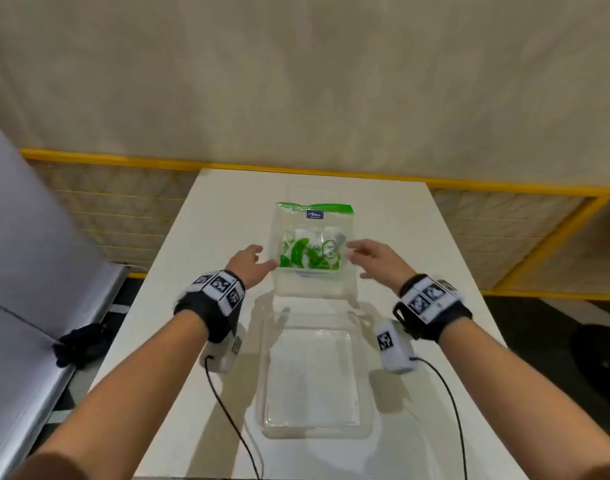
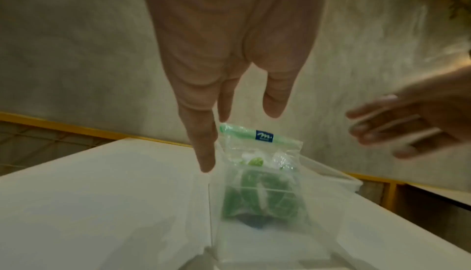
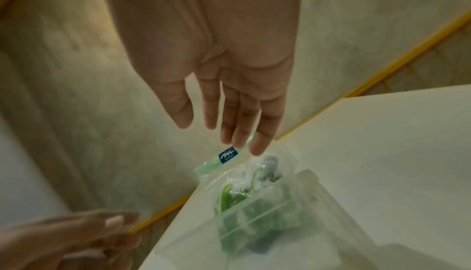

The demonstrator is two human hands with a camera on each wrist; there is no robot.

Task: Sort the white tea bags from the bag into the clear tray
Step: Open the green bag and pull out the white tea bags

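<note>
A clear zip bag [image 1: 312,237] with a green seal strip and a blue label stands in the far half of an open clear clamshell tray [image 1: 314,372] on the white table. White tea bags with green print show through the bag [image 2: 260,175] [image 3: 244,191]. My left hand [image 1: 251,261] hovers just left of the bag, fingers straight and apart, holding nothing. My right hand [image 1: 369,254] hovers just right of it, fingers extended and empty. In the left wrist view the left hand's fingers [image 2: 203,153] point down beside the seal; in the right wrist view the right hand's fingers [image 3: 257,143] reach the blue label.
The white table [image 1: 435,258] ends at a yellow-framed mesh fence [image 1: 504,188] behind. A grey bench [image 1: 26,306] with a dark cloth [image 1: 80,344] stands at the left. The near tray half holds nothing. Wrist cables trail over the table's front.
</note>
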